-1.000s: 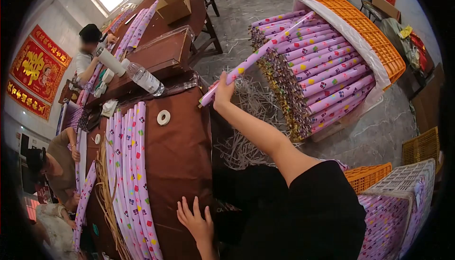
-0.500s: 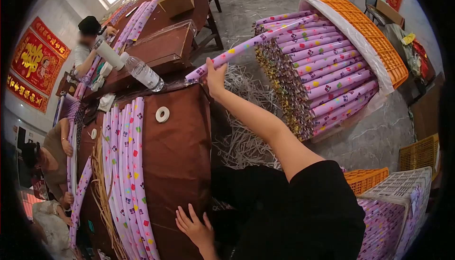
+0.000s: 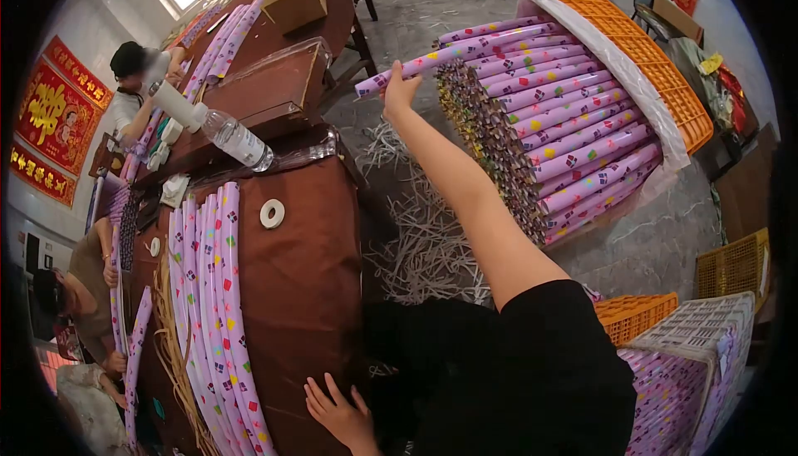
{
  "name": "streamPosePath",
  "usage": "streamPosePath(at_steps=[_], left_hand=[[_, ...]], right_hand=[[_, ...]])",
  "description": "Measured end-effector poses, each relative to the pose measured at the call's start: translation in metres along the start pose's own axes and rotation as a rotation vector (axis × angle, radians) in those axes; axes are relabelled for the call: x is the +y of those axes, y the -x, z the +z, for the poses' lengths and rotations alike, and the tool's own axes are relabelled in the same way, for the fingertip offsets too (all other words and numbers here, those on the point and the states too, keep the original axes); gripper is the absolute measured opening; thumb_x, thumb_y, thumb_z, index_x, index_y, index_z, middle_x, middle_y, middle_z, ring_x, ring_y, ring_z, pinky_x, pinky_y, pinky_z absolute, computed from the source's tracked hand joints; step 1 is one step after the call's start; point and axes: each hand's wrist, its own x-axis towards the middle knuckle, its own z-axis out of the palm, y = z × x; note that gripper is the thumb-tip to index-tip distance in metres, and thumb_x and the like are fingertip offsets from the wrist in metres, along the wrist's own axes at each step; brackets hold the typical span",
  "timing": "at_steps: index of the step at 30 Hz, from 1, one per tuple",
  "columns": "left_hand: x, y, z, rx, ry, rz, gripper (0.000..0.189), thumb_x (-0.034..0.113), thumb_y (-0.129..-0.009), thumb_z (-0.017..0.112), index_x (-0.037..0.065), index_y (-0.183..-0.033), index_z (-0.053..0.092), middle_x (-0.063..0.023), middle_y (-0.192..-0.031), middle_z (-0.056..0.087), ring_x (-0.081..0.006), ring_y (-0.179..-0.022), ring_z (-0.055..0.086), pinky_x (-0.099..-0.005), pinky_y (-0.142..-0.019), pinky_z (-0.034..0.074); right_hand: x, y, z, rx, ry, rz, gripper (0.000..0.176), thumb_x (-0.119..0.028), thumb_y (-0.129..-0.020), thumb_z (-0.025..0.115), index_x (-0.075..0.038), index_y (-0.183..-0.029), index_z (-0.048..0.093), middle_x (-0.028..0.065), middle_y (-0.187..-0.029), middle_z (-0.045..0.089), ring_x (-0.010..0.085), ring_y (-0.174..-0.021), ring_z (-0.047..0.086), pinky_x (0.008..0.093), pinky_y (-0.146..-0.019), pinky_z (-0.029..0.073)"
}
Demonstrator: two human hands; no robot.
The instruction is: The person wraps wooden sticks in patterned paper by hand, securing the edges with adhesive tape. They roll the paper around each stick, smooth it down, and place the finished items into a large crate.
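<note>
My right hand (image 3: 401,94), arm stretched out, is closed round one end of a purple patterned wrapping paper roll (image 3: 440,58). The roll's far part lies along the top of a stack of similar wrapping paper rolls (image 3: 573,115) in a plastic-lined orange crate (image 3: 636,44). My left hand (image 3: 341,416) rests with fingers spread on the brown tablecloth (image 3: 299,290) near its edge. Left of it, several long purple rolls (image 3: 218,290) lie side by side on the cloth.
A water bottle (image 3: 237,138), a white tape roll (image 3: 272,214) and a cardboard box (image 3: 295,0) are on the tables. Shredded paper strips (image 3: 428,248) cover the floor. A grey crate (image 3: 694,327) holds more rolls. Two people (image 3: 137,82) handle rolls at left.
My right hand has moved the held roll away from the table corner, further over the stack in the crate. My left hand stays on the cloth. The view has shifted slightly.
</note>
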Motion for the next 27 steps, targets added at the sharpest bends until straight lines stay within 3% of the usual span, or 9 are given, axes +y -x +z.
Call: streamPosePath(at_steps=[7,12,15,16,17,19,24,25,27], left_hand=[[-0.001,0.003,0.009,-0.030,-0.025,-0.013,0.058,0.022,-0.089,0.065,0.008,-0.141,0.043,-0.0250,-0.149,0.035,-0.0415,-0.137,0.035,-0.0549,-0.109,0.032],[0.001,0.001,0.008,-0.045,-0.035,-0.028,0.058,0.022,-0.089,0.065,0.008,-0.141,0.043,-0.0248,-0.149,0.035,-0.0415,-0.137,0.035,-0.0550,-0.109,0.032],[0.001,0.001,0.008,-0.054,-0.041,-0.042,0.058,0.021,-0.089,0.065,0.008,-0.141,0.043,-0.0247,-0.149,0.035,-0.0415,-0.137,0.035,-0.0551,-0.109,0.032],[0.001,0.002,0.009,-0.057,-0.042,-0.043,0.058,0.021,-0.089,0.065,0.008,-0.141,0.043,-0.0247,-0.149,0.035,-0.0415,-0.137,0.035,-0.0551,-0.109,0.031],[0.001,0.002,0.009,-0.059,-0.044,-0.048,0.058,0.021,-0.089,0.065,0.008,-0.141,0.043,-0.0246,-0.149,0.035,-0.0415,-0.137,0.035,-0.0552,-0.109,0.031],[0.001,0.002,0.009,-0.062,-0.044,-0.055,0.058,0.021,-0.090,0.064,0.008,-0.141,0.042,-0.0245,-0.149,0.035,-0.0415,-0.137,0.035,-0.0552,-0.109,0.031],[0.001,0.003,0.009,-0.071,-0.048,-0.086,0.058,0.021,-0.090,0.064,0.008,-0.142,0.042,-0.0243,-0.149,0.035,-0.0414,-0.137,0.035,-0.0554,-0.109,0.031],[0.001,0.002,0.009,-0.076,-0.050,-0.092,0.058,0.021,-0.090,0.064,0.008,-0.142,0.042,-0.0243,-0.149,0.035,-0.0414,-0.137,0.035,-0.0554,-0.109,0.031],[0.003,0.001,0.009,-0.082,-0.048,-0.100,0.058,0.021,-0.090,0.064,0.008,-0.142,0.042,-0.0242,-0.149,0.035,-0.0414,-0.137,0.035,-0.0554,-0.109,0.031]], right_hand=[[0.020,-0.169,-0.036,0.218,0.108,-0.206,0.055,-0.035,-0.091,0.068,-0.003,-0.119,0.033,0.0098,-0.081,0.057,0.0161,-0.050,0.054,0.0306,-0.038,0.041],[-0.059,-0.176,-0.042,0.234,0.300,-0.342,0.108,-0.028,-0.078,0.081,-0.005,-0.150,0.005,0.0169,-0.114,0.056,0.0242,-0.086,0.061,0.0382,-0.068,0.051],[-0.062,-0.214,-0.064,0.094,0.667,-0.755,0.106,-0.020,-0.070,0.087,-0.011,-0.151,0.020,0.0164,-0.118,0.057,0.0247,-0.093,0.062,0.0367,-0.074,0.053],[-0.073,-0.217,-0.074,-0.085,0.630,-0.492,0.099,-0.019,-0.069,0.087,-0.012,-0.150,0.029,0.0143,-0.111,0.060,0.0219,-0.085,0.064,0.0343,-0.068,0.054],[-0.059,-0.248,-0.084,-0.127,0.613,-0.404,0.084,-0.016,-0.069,0.087,-0.007,-0.140,0.044,0.0105,-0.104,0.062,0.0181,-0.077,0.064,0.0311,-0.063,0.054],[-0.075,-0.224,-0.080,-0.100,0.551,-0.342,0.081,-0.014,-0.069,0.087,-0.007,-0.138,0.046,0.0103,-0.105,0.062,0.0184,-0.077,0.064,0.0324,-0.065,0.055],[-0.072,-0.252,-0.069,0.045,0.662,-0.505,0.067,-0.012,-0.079,0.077,-0.002,-0.138,0.047,0.0154,-0.116,0.063,0.0258,-0.098,0.065,0.0373,-0.077,0.056],[-0.083,-0.253,-0.063,-0.012,1.311,-0.390,0.054,-0.017,-0.084,0.068,-0.003,-0.134,0.052,0.0151,-0.122,0.062,0.0293,-0.105,0.063,0.0421,-0.091,0.049],[-0.085,-0.252,-0.050,-0.073,1.958,-0.236,0.044,-0.021,-0.090,0.058,-0.004,-0.131,0.057,0.0147,-0.129,0.062,0.0328,-0.113,0.062,0.0469,-0.104,0.043]])
